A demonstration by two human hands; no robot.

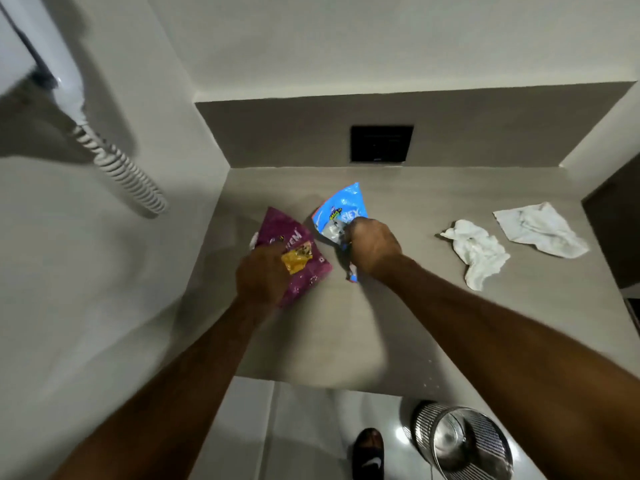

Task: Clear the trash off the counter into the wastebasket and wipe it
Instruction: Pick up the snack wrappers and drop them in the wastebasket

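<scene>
On the grey counter (pixel 398 306) lie two snack wrappers. My left hand (pixel 261 275) grips the near left edge of the purple wrapper (pixel 298 251), which has a yellow patch. My right hand (pixel 372 245) is closed on the lower part of the blue wrapper (pixel 341 206), crumpling it. A crumpled white cloth (pixel 479 251) lies to the right of my right hand, and a flatter white cloth (pixel 538 228) lies beyond it. The round metal wastebasket (pixel 464 441) stands on the floor below the counter's front edge, at the lower right.
A black square wall plate (pixel 381 143) sits on the back panel above the counter. A white coiled cord (pixel 121 168) hangs on the left wall. My sandalled foot (pixel 369 452) is on the glossy floor beside the wastebasket.
</scene>
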